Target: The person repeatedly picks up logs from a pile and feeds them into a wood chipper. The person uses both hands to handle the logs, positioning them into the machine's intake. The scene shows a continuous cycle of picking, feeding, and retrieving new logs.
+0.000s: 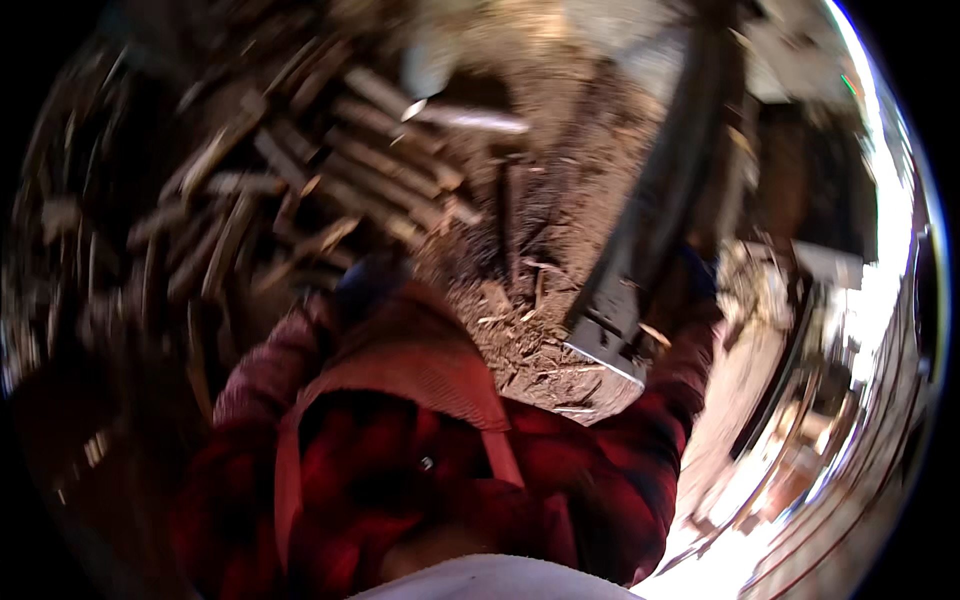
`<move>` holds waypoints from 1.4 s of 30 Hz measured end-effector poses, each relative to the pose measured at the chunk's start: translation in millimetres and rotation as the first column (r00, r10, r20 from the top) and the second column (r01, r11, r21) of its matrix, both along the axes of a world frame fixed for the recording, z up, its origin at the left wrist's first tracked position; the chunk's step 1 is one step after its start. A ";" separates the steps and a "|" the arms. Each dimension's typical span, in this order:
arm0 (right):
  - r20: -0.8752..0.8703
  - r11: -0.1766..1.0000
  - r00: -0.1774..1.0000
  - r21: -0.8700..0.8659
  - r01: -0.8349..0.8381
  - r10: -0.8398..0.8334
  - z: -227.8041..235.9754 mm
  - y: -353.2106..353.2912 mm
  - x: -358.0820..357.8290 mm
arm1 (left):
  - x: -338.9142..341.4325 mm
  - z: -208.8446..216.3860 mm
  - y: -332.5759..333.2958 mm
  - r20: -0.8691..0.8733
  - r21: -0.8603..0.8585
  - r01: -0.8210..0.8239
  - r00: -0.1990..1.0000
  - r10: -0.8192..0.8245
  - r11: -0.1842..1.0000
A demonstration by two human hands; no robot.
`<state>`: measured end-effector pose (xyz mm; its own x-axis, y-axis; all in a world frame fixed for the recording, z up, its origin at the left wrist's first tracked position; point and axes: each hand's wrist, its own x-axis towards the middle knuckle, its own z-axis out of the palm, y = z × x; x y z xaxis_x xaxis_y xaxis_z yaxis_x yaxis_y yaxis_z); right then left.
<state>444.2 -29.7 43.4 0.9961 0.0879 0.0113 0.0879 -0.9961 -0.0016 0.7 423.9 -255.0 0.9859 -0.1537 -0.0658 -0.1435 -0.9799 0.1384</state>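
Observation:
Motion blurs both of my gloved hands, and their fingers do not show clearly. My left hand (372, 280), in a dark blue glove, is low in front of me beside the reddish apron (400, 345), nearest to the heap of split firewood (380, 170). Out to the right, my right hand (700, 278), in a blue glove, is at the side of a long dark beam-like machine (640, 240), which has a pale metal end plate (607, 362). Whether that hand grips or only touches the machine, I cannot tell.
Split logs spread across the left side, and a pale-ended log (470, 118) lies farther off. Wood chips and bark (545, 345) litter the brown ground between the heap and the machine. A dark box-shaped thing (815, 185) stands beyond the machine, with bright light along the right.

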 end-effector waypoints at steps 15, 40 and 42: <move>-0.660 0.806 0.484 0.557 -0.198 0.575 -468.1 394.5 -207.6 | -91.9 -57.5 40.5 -0.955 -0.271 -0.694 0.279 0.098 -0.666; -0.913 0.764 -0.040 0.317 0.561 0.407 -317.3 403.7 -335.1 | -43.2 -7.8 99.5 -0.941 -0.319 -0.332 0.227 0.253 -0.888; -0.896 0.745 0.062 0.403 0.532 0.441 -226.2 387.3 -345.0 | -7.3 -10.3 93.2 -0.890 -0.255 -0.366 0.451 0.069 -0.895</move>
